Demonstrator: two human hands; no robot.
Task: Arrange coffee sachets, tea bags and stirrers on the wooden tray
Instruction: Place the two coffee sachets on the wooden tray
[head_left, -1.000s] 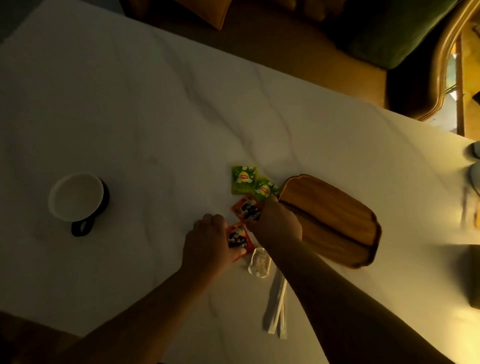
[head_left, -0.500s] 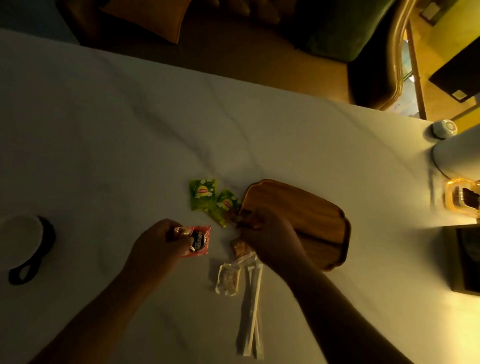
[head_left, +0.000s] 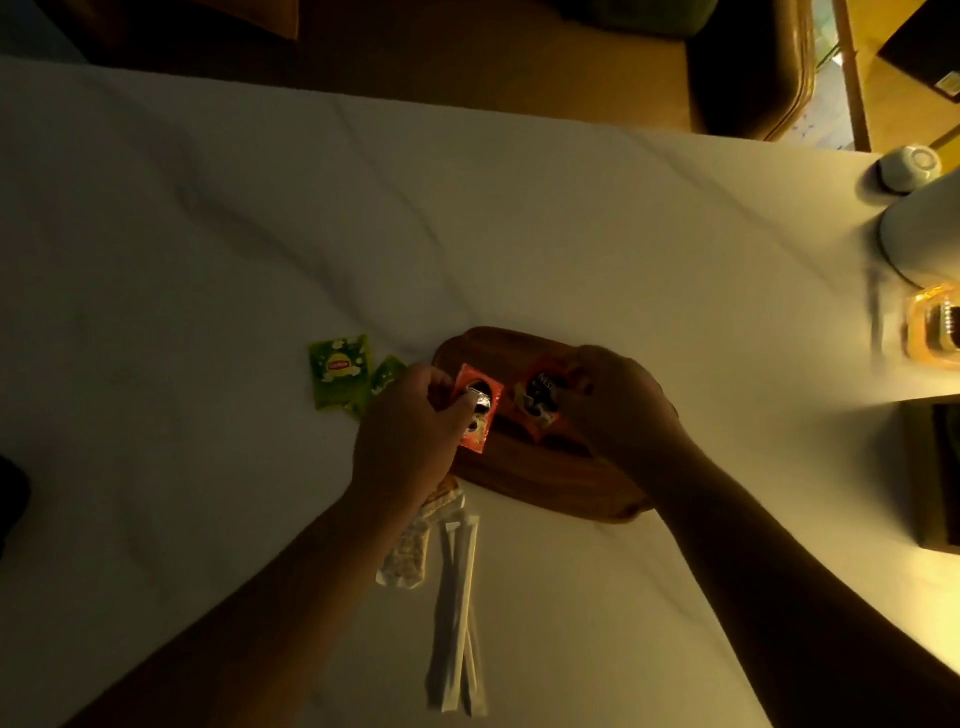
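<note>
White bench (head_left: 519, 218), dim warm light. Wooden tray (head_left: 545, 483) sits mid-bench toward the right edge, long axis running from far-left to near-right. Left hand (head_left: 410, 436) pinches a red coffee sachet (head_left: 480, 415) over the tray's left end, sachet's long axis roughly toward the far edge, tilted slightly right; print unreadable. Right hand (head_left: 618, 410) closed on a second red sachet (head_left: 540, 400) over the tray's middle, tilted; white lettering partly visible, not legible. Half a second ago the left hand held its sachet over bare bench left of the tray and the right hand was at the tray's left end; both are now over the tray. Paper-wrapped stirrers (head_left: 457, 613) lie near the near edge, pointing toward the tray. Clear sugar packet (head_left: 408, 556) just beside them, partly under the left forearm. Two green tea bags (head_left: 340, 369) left of the tray, one reading "Lipton", the other (head_left: 384, 376) partly hidden by the left hand.
</note>
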